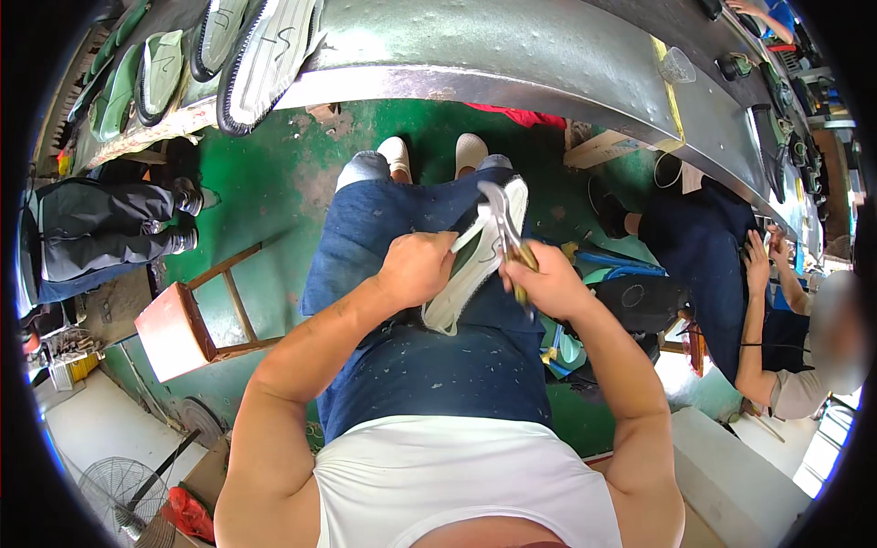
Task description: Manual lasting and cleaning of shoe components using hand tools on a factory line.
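Observation:
A shoe (pixel 459 294) lies sole side up across my lap, its long whitish underside bearing a dark pen mark. My left hand (pixel 417 267) is closed at its left edge, the thumb and fingers pinching a pale strip (pixel 470 232) along the rim. In my right hand (pixel 551 285) is a pair of lasting pincers (pixel 499 210), with a curved metal head and yellowish handles. The metal head lies over the upper part of the shoe. My right fingers wrap round the handles and hide part of them.
A metal-topped bench (pixel 475 46) runs ahead of my knees, with several shoes (pixel 269 55) at its left. A wooden stool (pixel 178 329) lies tipped at left, near a person's legs (pixel 110 228). Another person (pixel 758 310) sits close at right. A fan (pixel 119 484) stands behind left.

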